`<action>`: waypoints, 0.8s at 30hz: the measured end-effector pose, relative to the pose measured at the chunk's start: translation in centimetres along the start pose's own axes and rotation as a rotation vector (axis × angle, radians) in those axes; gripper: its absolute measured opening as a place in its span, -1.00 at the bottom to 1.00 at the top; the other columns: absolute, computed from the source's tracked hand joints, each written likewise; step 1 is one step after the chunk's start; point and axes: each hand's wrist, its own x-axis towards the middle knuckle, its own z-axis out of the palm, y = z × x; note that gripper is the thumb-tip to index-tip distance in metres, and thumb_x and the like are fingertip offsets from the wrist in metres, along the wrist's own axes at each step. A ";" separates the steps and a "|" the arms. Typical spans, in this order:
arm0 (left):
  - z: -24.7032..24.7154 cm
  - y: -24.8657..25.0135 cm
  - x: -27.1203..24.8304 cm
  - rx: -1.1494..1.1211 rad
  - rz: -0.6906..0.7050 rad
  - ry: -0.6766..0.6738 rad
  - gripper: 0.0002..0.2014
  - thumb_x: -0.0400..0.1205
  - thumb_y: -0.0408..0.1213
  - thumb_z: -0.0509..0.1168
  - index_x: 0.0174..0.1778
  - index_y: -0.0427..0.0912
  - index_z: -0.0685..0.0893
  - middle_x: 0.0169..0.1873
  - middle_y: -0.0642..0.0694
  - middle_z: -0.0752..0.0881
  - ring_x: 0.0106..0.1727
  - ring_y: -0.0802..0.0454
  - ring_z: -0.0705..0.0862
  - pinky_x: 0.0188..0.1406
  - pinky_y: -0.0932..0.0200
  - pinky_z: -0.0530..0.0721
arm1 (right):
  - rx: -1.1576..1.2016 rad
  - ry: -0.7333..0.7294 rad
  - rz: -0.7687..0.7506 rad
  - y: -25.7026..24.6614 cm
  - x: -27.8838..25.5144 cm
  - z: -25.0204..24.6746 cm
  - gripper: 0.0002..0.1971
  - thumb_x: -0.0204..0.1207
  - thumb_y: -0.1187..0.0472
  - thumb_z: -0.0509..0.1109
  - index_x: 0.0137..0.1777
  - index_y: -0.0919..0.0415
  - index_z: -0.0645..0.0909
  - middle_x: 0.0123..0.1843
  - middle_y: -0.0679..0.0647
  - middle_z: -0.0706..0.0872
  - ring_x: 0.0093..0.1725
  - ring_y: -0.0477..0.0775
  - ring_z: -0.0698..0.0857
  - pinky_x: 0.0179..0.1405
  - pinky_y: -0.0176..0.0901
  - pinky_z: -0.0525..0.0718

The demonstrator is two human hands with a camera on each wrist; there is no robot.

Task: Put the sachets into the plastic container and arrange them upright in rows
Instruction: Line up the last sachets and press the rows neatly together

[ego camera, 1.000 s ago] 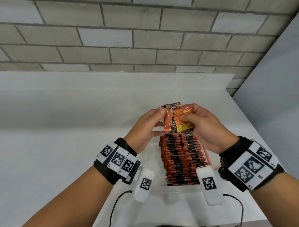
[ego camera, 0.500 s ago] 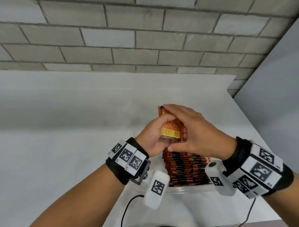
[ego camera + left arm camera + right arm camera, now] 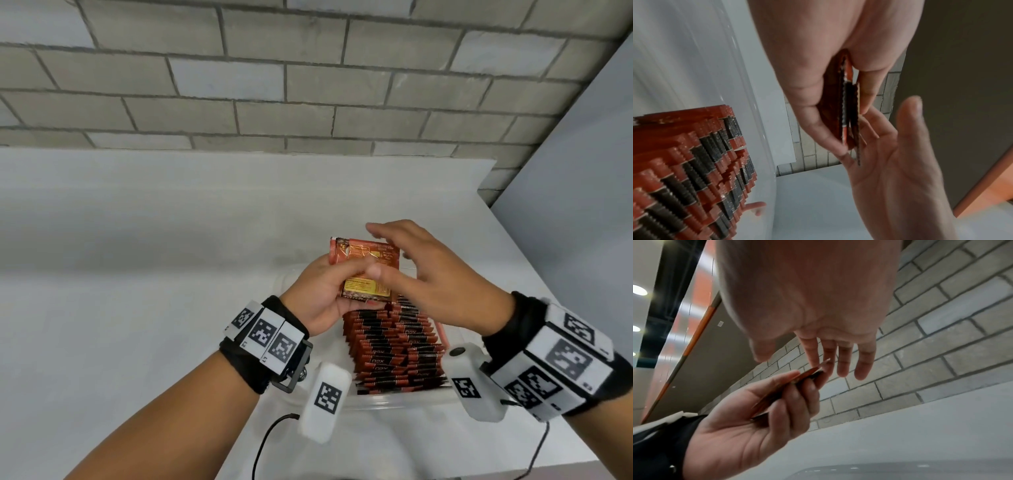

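Observation:
My left hand (image 3: pixel 329 291) grips a small stack of red-orange sachets (image 3: pixel 368 270) between thumb and fingers, held upright above the far end of the clear plastic container (image 3: pixel 404 401). In the left wrist view the sachets (image 3: pixel 849 113) show edge-on in that grip. My right hand (image 3: pixel 421 274) hovers just right of the stack with its fingers straight and spread, holding nothing; its fingers (image 3: pixel 840 358) are close to the sachets' (image 3: pixel 807 373) top corner. Inside the container, two tight rows of upright red-and-black sachets (image 3: pixel 390 349) fill the near part.
The container sits on a white table (image 3: pixel 137 308) near its front right corner. A grey brick wall (image 3: pixel 308 85) runs behind and a grey panel (image 3: pixel 582 205) stands at the right. Black cables (image 3: pixel 263 442) trail from my wrist devices over the front edge.
The right hand has let go of the sachets and opened, lifting slightly to the right. The left hand now holds the stack alone, a little lower and closer to the rows.

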 end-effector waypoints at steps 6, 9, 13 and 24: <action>-0.2 0.2 0.2 -0.019 -0.041 -0.002 -0.53 0.50 0.03 0.26 0.13 -0.29 0.64 -0.20 -0.22 0.72 -0.26 -0.04 0.69 -0.32 0.18 0.69 | 0.066 0.182 0.058 0.5 0.2 -1.0 -0.77 0.52 0.19 0.43 0.15 0.02 0.57 -0.06 -0.05 0.65 -0.10 -0.15 0.62 -0.15 -0.39 0.57; -0.3 0.4 0.3 -0.093 -0.059 0.022 -0.44 0.50 0.14 0.23 0.18 -0.28 0.53 -0.26 -0.22 0.67 -0.33 -0.03 0.65 -0.29 0.16 0.67 | 0.048 0.344 -0.030 0.1 0.1 -1.0 -0.87 0.50 0.29 0.44 -0.10 0.07 0.57 -0.13 -0.04 0.59 -0.12 -0.16 0.56 -0.18 -0.45 0.49; -0.5 0.2 0.6 -0.137 0.009 0.042 -0.67 0.59 -0.23 0.25 0.21 -0.34 0.61 -0.08 -0.24 0.76 -0.12 -0.07 0.76 -0.15 0.07 0.77 | -0.145 0.083 -0.098 0.3 -0.9 0.7 -0.67 0.40 -0.14 0.38 0.05 0.03 0.66 0.02 -0.12 0.48 0.09 -0.09 0.41 0.07 -0.46 0.38; -1.2 -0.1 1.0 -0.050 0.075 0.098 -0.77 0.63 -0.46 0.25 0.19 -0.27 0.64 -0.03 -0.21 0.81 -0.03 -0.07 0.80 -0.11 0.06 0.79 | 0.108 0.102 0.321 0.7 0.2 0.8 -0.56 0.50 -0.04 0.42 0.33 0.01 0.41 0.06 -0.11 0.63 -0.12 -0.18 0.66 -0.22 -0.42 0.57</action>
